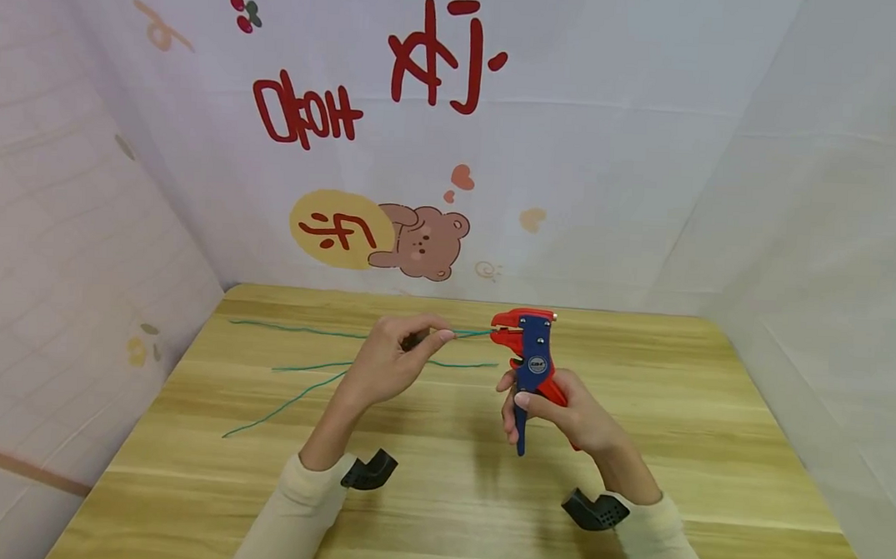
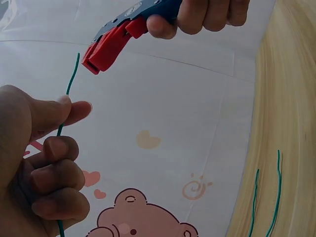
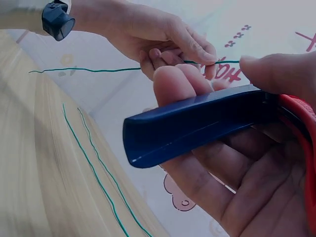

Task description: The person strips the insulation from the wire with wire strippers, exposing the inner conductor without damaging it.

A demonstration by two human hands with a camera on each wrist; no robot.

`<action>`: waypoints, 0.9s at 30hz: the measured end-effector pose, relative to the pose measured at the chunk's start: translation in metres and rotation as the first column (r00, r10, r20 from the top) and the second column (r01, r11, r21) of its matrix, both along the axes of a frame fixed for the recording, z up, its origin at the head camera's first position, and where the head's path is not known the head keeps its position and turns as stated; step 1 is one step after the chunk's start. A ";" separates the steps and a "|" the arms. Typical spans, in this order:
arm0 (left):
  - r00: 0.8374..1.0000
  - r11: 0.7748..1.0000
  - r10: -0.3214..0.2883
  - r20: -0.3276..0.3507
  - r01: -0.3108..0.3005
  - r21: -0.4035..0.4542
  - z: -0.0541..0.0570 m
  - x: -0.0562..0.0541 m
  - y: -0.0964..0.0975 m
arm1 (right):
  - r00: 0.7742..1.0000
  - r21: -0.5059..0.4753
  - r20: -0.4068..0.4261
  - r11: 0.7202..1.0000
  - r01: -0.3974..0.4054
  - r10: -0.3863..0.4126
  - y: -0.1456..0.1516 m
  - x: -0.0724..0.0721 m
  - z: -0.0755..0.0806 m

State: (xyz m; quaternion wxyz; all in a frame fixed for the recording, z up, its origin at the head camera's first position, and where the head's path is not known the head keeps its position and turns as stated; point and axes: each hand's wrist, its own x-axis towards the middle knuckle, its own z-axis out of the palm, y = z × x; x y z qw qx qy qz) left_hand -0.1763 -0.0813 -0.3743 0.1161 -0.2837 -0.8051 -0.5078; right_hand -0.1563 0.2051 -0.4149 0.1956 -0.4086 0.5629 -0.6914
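Note:
My left hand (image 1: 392, 356) pinches a thin green wire (image 2: 73, 78) between thumb and index finger, its other fingers curled along the wire. A short end sticks out past the fingertips, and the long tail trails off to the left. My right hand (image 1: 573, 410) grips a red and blue wire stripper (image 1: 539, 342) by its handles, with the red nose facing left. In the left wrist view the wire's tip stands just beside the red nose (image 2: 101, 53); in the head view the two overlap. Much of the red handle is hidden by the right palm.
Two more green wires lie on the wooden table (image 1: 423, 512), one with its end (image 1: 463, 364) below the left hand, the other visible at the left wrist view's lower right (image 2: 279, 182). White printed cloth (image 1: 610, 170) walls the table's back and sides.

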 end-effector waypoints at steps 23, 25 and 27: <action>0.999 0.999 -0.037 -0.006 0.037 -0.014 0.009 0.006 -0.008 | 0.996 0.079 0.078 0.995 -0.057 0.051 -0.010 0.005 0.002; 0.999 0.999 -0.035 -0.009 0.035 -0.021 0.008 0.007 -0.008 | 0.995 0.086 0.089 0.995 -0.060 0.052 -0.010 0.007 0.003; 0.999 0.999 -0.033 -0.011 0.033 -0.028 0.009 0.008 -0.007 | 0.996 0.083 0.081 0.995 -0.056 0.049 -0.010 0.007 0.003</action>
